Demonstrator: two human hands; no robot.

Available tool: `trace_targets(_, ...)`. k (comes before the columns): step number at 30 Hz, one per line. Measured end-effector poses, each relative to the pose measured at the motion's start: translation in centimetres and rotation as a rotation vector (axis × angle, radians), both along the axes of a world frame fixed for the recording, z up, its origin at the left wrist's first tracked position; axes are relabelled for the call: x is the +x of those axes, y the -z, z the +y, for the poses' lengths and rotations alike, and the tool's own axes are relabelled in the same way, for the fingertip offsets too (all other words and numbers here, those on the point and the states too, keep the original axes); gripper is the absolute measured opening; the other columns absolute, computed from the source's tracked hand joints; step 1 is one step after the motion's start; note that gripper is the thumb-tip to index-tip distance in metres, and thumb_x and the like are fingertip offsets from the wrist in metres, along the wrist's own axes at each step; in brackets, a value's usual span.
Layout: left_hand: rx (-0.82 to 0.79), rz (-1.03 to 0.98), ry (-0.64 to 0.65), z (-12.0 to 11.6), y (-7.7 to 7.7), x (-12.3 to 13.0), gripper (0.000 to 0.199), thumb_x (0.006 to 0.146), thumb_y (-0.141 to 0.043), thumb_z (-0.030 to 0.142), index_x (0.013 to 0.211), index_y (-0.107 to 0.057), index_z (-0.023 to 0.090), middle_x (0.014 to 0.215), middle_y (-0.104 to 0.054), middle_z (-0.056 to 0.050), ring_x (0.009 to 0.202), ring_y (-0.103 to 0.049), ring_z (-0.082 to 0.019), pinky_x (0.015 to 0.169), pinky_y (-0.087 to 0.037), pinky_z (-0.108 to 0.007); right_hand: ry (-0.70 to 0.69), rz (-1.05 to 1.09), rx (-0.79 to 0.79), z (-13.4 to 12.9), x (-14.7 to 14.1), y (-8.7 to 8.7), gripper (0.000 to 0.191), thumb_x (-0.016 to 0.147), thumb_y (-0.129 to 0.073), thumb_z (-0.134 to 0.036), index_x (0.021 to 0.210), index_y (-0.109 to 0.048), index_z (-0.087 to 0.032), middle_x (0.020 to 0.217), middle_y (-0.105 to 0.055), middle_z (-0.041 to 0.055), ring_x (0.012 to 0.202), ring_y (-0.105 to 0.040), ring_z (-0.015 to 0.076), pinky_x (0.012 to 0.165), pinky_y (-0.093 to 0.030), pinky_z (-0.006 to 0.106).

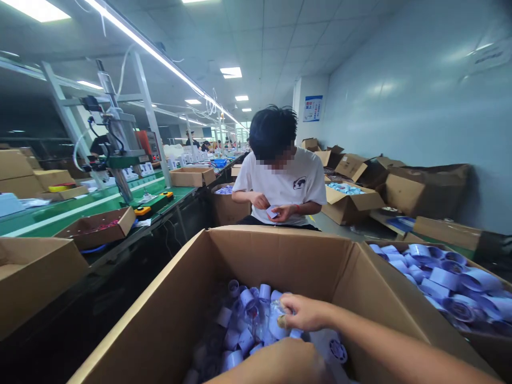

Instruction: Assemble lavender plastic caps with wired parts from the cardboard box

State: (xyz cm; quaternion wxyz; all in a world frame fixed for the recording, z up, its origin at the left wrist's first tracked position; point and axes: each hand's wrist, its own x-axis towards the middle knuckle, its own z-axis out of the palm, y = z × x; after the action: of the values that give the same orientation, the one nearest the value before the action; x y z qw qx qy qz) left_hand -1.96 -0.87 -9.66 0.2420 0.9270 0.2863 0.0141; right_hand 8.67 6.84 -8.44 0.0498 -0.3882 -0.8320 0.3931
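Inside the large cardboard box (pixel 280 248) in front of me lie many pale, lavender-looking plastic cup-shaped parts (pixel 246 298). My right hand (pixel 306 312) reaches in from the right with curled fingers, closed on what looks like a clear plastic bag (pixel 275 312) among the parts. A yellowish cover shows at one fingertip of that hand. Lower down, my left hand (pixel 284 362) extends across the box; its fingers are hidden and blurred. To its right, a white round part with a dark slotted pattern (pixel 338 351) rests in the box.
A person in a white shirt (pixel 280 184) sits beyond the box, holding a small pale part (pixel 272 212). At right stands another box of cylindrical parts (pixel 444 280). On the left, a green workbench (pixel 40 218) carries a press machine (pixel 120 133) and an open carton (pixel 98 226).
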Motion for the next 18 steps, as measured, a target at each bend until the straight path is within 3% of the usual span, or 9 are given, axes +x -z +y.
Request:
trace_targets(3,-0.006,0.082,0.065,0.0,1.3,-0.1,0.023,0.089,-0.053,0.035,0.101,-0.062,0.018,0.103,-0.065,-0.005,0.088,-0.062,-0.016,0.079,-0.052,-0.035,0.085,-0.099,-0.111,-0.5,-0.5,1.9,0.027,0.074,-0.056,-0.028,0.057,-0.037,-0.02,0.053,-0.032,-0.0083,0.052,-0.028,0.0074,0.048,-0.021,0.022)
trace_targets(6,0.0,0.139,0.116,-0.1,1.5,-0.5,0.013,0.085,-0.058,0.027,0.093,-0.066,0.02,0.092,-0.069,-0.003,0.082,-0.064,-0.016,0.074,-0.051,-0.032,0.158,-0.035,-0.104,0.7,-0.5,1.9,0.029,0.078,-0.052,-0.026,0.056,-0.034,-0.02,0.052,-0.029,-0.0086,0.05,-0.026,0.0064,0.047,-0.021,0.021)
trace_targets(9,0.028,0.247,0.173,-0.1,0.7,-0.4,0.012,0.077,-0.06,0.016,0.077,-0.07,0.023,0.077,-0.072,-0.003,0.071,-0.066,-0.019,0.059,-0.047,-0.028,0.268,0.034,-0.038,2.3,0.1,0.8,0.027,0.083,-0.043,-0.027,0.06,-0.03,-0.021,0.056,-0.028,-0.0084,0.052,-0.029,0.0063,0.047,-0.023,0.02)
trace_targets(12,0.08,0.425,0.274,-0.1,-0.9,0.0,0.015,0.074,-0.061,0.015,0.083,-0.072,0.02,0.08,-0.074,-0.006,0.069,-0.066,-0.02,0.052,-0.043,-0.026,0.337,0.009,-0.004,3.3,1.1,1.1,0.026,0.079,-0.046,-0.016,0.06,-0.028,-0.021,0.054,-0.031,-0.0087,0.052,-0.038,0.0061,0.049,-0.028,0.018)
trace_targets(14,0.073,0.464,0.253,0.0,-2.1,0.1,0.021,0.074,-0.059,0.017,0.091,-0.072,0.019,0.081,-0.075,-0.007,0.067,-0.066,-0.02,0.051,-0.042,-0.026,0.344,-0.059,-0.024,3.3,1.9,2.5,0.027,0.07,-0.051,-0.007,0.059,-0.031,-0.022,0.049,-0.036,-0.0093,0.049,-0.045,0.008,0.049,-0.033,0.019)
trace_targets(16,0.047,0.468,0.144,0.1,-3.1,0.0,0.027,0.071,-0.06,0.021,0.095,-0.072,0.019,0.079,-0.075,-0.008,0.063,-0.065,-0.022,0.049,-0.041,-0.027,0.337,-0.13,-0.035,3.0,2.7,4.6,0.029,0.061,-0.059,-0.002,0.057,-0.038,-0.021,0.045,-0.04,-0.0091,0.05,-0.052,0.0122,0.051,-0.039,0.023)
trace_targets(18,0.025,0.495,0.068,0.3,-3.1,-0.5,0.03,0.064,-0.065,0.023,0.092,-0.074,0.017,0.076,-0.074,-0.012,0.06,-0.064,-0.024,0.047,-0.04,-0.028,0.33,-0.165,-0.002,2.8,3.3,6.8,0.03,0.055,-0.068,-0.001,0.056,-0.045,-0.02,0.046,-0.045,-0.0072,0.057,-0.058,0.0168,0.058,-0.045,0.028)
